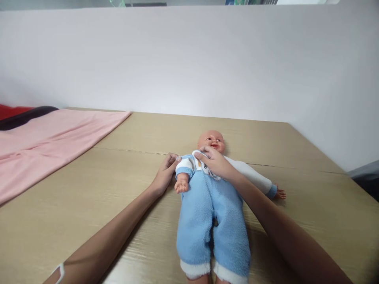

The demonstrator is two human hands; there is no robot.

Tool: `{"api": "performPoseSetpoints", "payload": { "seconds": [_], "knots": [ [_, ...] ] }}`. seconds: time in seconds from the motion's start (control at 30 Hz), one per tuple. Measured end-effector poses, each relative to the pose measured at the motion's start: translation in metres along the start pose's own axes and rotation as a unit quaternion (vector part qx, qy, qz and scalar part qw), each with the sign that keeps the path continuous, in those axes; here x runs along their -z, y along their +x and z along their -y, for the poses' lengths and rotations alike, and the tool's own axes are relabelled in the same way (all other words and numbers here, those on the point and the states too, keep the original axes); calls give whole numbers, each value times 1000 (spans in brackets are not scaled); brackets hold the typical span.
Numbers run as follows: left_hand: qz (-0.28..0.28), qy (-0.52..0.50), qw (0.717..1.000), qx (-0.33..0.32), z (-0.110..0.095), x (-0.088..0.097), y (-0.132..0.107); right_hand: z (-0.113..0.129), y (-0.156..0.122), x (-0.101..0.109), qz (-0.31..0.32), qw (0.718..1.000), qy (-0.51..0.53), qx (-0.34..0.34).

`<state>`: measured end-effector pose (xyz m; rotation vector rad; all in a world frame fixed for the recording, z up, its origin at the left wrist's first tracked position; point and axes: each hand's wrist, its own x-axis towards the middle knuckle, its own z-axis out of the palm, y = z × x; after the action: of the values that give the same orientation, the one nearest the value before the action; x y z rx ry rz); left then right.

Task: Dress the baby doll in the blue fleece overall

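A baby doll (pixel 211 209) lies on its back on the wooden table (pixel 89 205), head away from me, dressed in a fluffy blue and white suit. My left hand (pixel 166 173) pinches the suit at the doll's shoulder on the left side, where the sleeve is pushed up and a bare arm sticks out. My right hand (pixel 214 162) rests on the doll's chest just under the chin, fingers closed on the white collar. The doll's other arm (pixel 260 182) stretches out to the right in a long white sleeve.
A pink cloth (pixel 44 144) is spread over the table's far left, with a dark and red item (pixel 20 114) behind it. A white partition wall (pixel 189 59) runs along the back. The table's right edge drops off near a dark object (pixel 367 177).
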<state>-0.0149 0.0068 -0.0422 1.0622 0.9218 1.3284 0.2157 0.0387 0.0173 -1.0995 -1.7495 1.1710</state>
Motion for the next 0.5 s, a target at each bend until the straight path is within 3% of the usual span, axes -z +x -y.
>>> {"api": "performPoseSetpoints", "payload": {
  "seconds": [0.5],
  "knots": [
    [72, -108, 980, 154, 1, -13, 45, -11, -3, 0, -57, 998, 1, -8]
  ]
}}
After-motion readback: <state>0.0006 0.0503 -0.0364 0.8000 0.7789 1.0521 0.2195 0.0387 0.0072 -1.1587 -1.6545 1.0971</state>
